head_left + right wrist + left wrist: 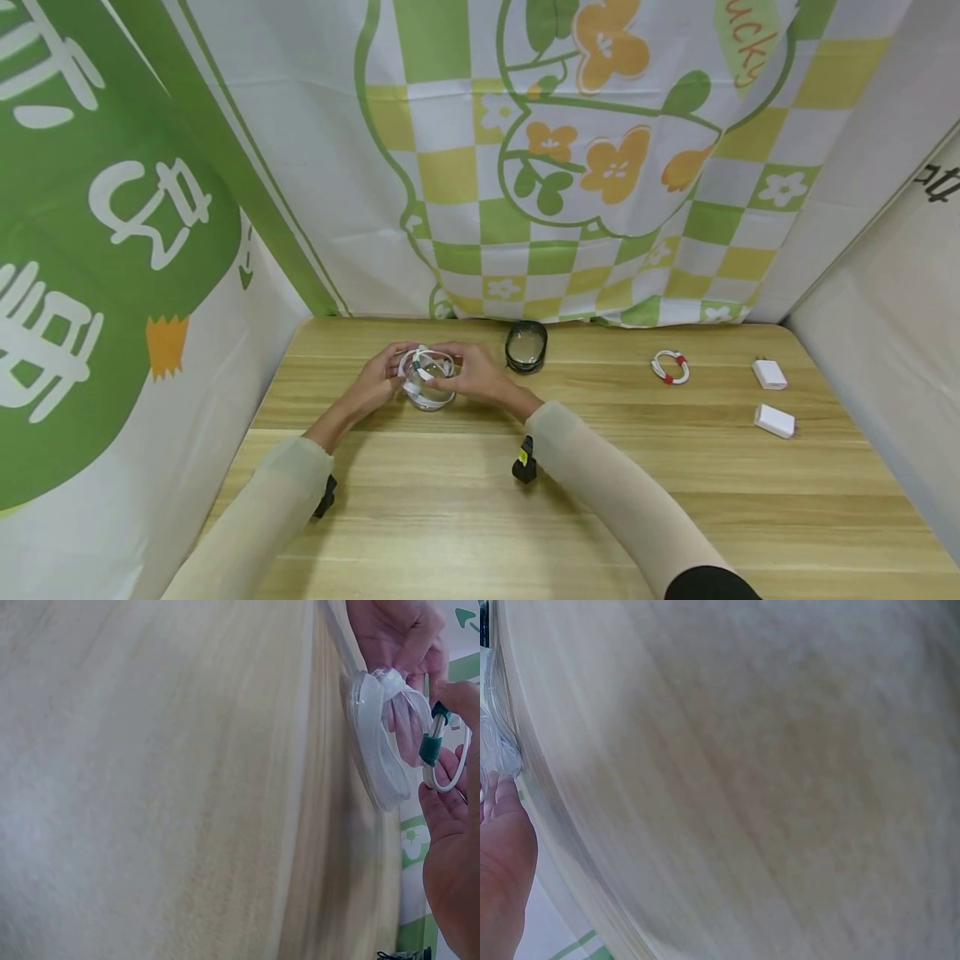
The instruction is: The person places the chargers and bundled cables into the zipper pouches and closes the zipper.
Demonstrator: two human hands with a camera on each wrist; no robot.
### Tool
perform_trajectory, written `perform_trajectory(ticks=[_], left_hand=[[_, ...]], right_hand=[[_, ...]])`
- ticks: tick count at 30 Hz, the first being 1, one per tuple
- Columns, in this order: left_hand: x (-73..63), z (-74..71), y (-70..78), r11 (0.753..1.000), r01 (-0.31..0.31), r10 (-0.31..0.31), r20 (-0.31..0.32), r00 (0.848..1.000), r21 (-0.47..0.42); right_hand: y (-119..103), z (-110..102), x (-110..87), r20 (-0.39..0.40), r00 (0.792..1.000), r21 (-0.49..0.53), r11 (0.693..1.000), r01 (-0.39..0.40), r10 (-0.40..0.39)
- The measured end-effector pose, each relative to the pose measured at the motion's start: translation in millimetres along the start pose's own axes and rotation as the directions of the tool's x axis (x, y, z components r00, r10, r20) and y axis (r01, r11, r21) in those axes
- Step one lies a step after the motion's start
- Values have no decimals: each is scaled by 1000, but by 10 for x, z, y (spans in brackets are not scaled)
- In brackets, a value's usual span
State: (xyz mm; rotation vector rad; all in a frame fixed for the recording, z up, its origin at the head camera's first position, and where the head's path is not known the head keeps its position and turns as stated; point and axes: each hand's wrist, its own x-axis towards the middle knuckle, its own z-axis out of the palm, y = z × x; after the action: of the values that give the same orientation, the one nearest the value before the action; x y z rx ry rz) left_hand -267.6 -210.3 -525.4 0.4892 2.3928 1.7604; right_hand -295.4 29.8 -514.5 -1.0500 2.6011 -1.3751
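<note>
Between my hands, left of centre near the table's back, is a small clear round case (429, 402) with white trim. My left hand (375, 382) grips its side; in the right wrist view that hand's thumb and fingers curl about the clear case (367, 735). My right hand (483, 375) pinches a coiled white cable (425, 363) over the case. Green ties (430, 749) wrap the cable in the right wrist view. The left wrist view catches only part of my left hand (506, 847) and the clear plastic at its edge.
A black-rimmed clear case (527, 367) stands right of my hands, near the back edge. Farther right lies a coiled white cable with red ties (680, 377). Two white charger plugs, one behind (770, 374) and one in front (775, 421), lie at the right. A patterned curtain (555, 275) hangs behind.
</note>
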Motion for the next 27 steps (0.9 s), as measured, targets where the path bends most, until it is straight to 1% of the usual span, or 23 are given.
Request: perform_trajectory(ticks=[3,8,14,23,27], left_hand=[[9,1,-5,1000,6,-6,1,1000,1],[14,3,-18,1000,-7,7,-1,1000,-5],[7,1,-13,1000,15,-15,5,1000,-12],[-10,-13,-6,1000,11,-11,16,1000,-7],[-5,-8,3,1000,8,-8,20,1000,-7]], right_hand=[[6,23,-5,-8,1000,-7,1000,0,0],[17,61,-7,-22,1000,-17,1000,18,-18],[53,103,-12,-32,998,-66,997,46,-48],[71,153,-19,0,994,-135,985,108,-109],[76,174,-23,11,992,-176,977,123,-123]])
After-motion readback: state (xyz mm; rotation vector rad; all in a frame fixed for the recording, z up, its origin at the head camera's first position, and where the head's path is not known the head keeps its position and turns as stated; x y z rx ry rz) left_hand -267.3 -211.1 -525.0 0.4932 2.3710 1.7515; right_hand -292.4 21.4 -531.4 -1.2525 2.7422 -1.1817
